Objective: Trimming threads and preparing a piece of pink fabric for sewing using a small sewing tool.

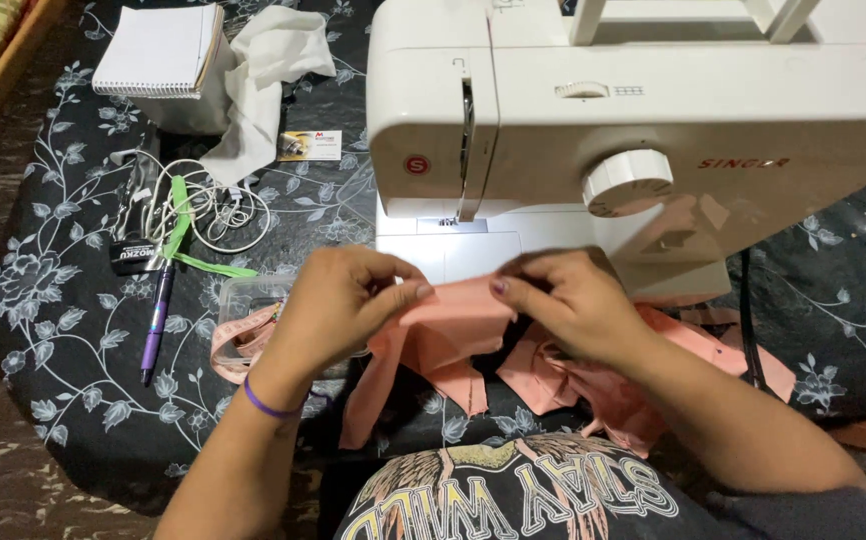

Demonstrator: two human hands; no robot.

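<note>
A piece of pink fabric (448,335) is stretched between both hands just in front of the white sewing machine (643,120). My left hand (338,300) pinches its left edge with thumb and fingers; a purple band circles that wrist. On the right edge my right hand (568,300) pinches the fabric too. More pink fabric (683,345) lies bunched under my right forearm, draping toward my lap.
A clear plastic box (243,295) with a pink measuring tape (233,345) sits left of my left hand. Farther left lie a purple pen (158,320), a white cable (208,205), a green strip, a notepad (158,50), white cloth (268,75) and a small card, all on a dark floral cloth (63,330).
</note>
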